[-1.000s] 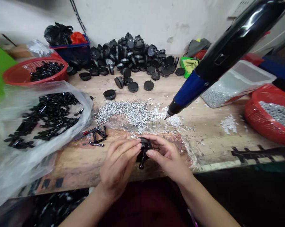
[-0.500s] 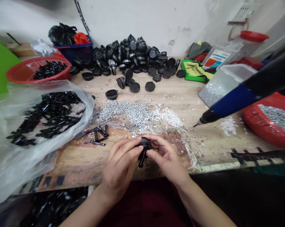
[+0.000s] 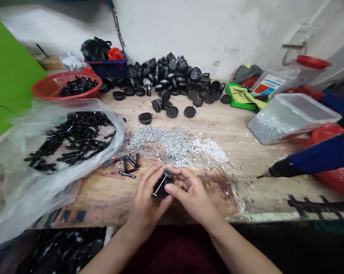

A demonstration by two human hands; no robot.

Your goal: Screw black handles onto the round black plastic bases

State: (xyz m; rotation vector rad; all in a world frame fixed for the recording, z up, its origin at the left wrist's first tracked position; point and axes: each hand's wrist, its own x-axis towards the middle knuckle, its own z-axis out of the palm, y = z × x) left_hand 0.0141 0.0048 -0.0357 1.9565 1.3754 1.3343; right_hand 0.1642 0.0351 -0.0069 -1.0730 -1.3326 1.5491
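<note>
Both of my hands are closed around one round black plastic disc part (image 3: 168, 182), low over the front of the bench. A shiny black lever piece (image 3: 160, 186) lies across its upturned face. My left hand (image 3: 145, 198) grips the disc from the left, fingers along its far rim. My right hand (image 3: 191, 196) holds the right rim, its thumb pressed on the face near the lever. Just beyond my fingers are a heap of silver metal pins (image 3: 160, 137) and small white pieces (image 3: 212, 148). Several loose black lever pieces (image 3: 128, 174) lie left of my hands.
An electric screwdriver (image 3: 300, 161) juts in from the right, tip down. Similar black discs (image 3: 172, 76) are piled against the wall. A plastic bag (image 3: 119, 129) of levers and a red basket (image 3: 37, 83) stand left; a clear bin (image 3: 289, 118) of metal pieces stands right.
The disc has been turned so its flat face and the lever across it show; before, the lever pointed down toward me. My view has shifted left and up, and the screwdriver appears lower.
</note>
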